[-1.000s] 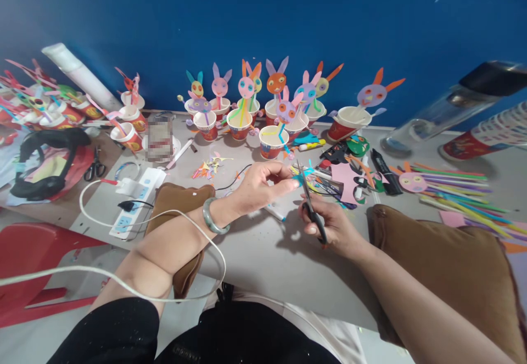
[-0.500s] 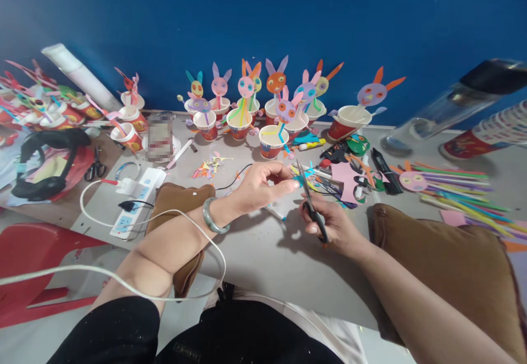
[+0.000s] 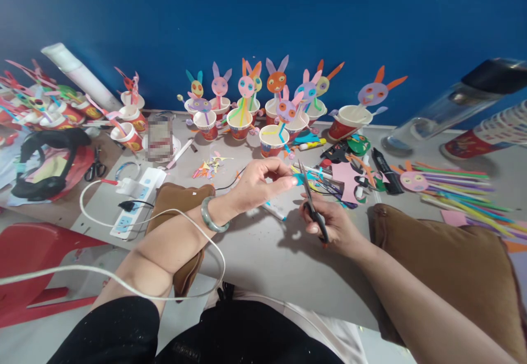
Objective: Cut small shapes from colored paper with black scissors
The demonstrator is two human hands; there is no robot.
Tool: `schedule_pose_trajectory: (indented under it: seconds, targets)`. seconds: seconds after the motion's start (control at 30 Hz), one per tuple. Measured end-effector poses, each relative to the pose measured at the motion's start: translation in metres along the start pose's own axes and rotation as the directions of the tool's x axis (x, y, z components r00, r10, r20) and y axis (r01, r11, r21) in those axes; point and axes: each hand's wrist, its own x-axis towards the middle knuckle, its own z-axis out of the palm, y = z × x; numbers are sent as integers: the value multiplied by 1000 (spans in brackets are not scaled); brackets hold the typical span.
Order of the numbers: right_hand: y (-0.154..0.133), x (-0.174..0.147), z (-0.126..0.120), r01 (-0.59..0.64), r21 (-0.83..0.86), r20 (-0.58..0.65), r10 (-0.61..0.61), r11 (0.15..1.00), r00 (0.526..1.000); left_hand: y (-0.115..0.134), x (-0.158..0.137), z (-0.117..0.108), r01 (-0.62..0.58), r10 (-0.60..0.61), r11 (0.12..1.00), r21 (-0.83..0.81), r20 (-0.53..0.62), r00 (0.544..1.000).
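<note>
Scissors (image 3: 313, 205) gripped in right hand (image 3: 335, 227), blades at teal paper scrap (image 3: 299, 178) pinched by left hand (image 3: 263, 184) fingers.

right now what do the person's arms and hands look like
Both forearms are bare, with no sleeves or gloves showing. The left hand has a grey-green bangle round its wrist. The right hand wears no rings or watch that can be seen.
</note>
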Motion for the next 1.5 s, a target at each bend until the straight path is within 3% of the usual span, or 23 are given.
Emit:
schedule_pose_trajectory:
  seconds: [1.2, 1.5]
  targets:
    - [-5, 2, 0, -13, 36, 17, 13, 999, 1000, -1, 1, -3, -18, 18, 1000, -21, -6, 1000]
    - [-3, 1, 1, 5, 17, 13, -5, 1000, 1000, -3, -1, -3, -82, 81, 993, 80, 23, 996]
